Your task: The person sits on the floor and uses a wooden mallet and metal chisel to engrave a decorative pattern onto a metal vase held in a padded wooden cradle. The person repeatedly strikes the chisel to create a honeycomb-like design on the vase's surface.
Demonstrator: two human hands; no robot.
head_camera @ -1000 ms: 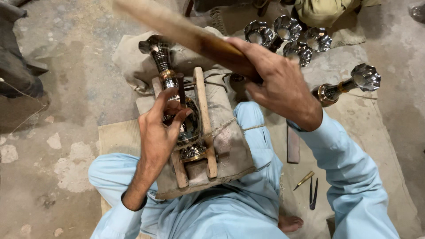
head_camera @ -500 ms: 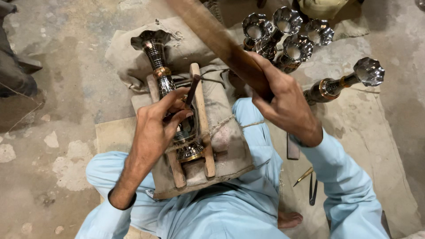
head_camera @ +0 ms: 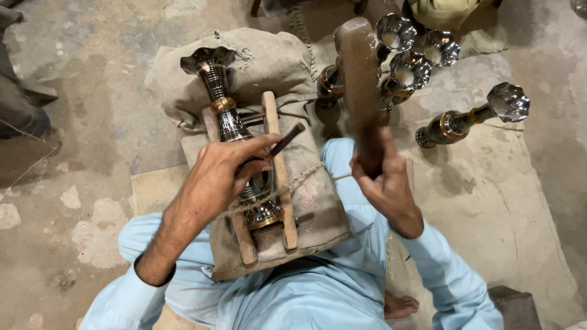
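Rough, stained concrete floor [head_camera: 92,104], with the person sat right down on it and a sack-covered pad [head_camera: 306,201] across the lap. The left hand [head_camera: 229,168] was clamped on a thin dark chisel [head_camera: 286,139] and pressed down on the metal vase [head_camera: 235,131], which lay on its side between two wooden rails [head_camera: 276,165], flared mouth pointing far-left. The right hand [head_camera: 382,177] was gripped tight round a wooden mallet [head_camera: 361,79], raised up above the work, well apart from the chisel. Looked to me like the mid-engraving step, mallet cocked for a strike; the next move would need the chisel tip held steady on the pattern. Further out on the right, a cluster of finished vases [head_camera: 406,58] stood far off, and one more [head_camera: 471,116] lay alone on its side.
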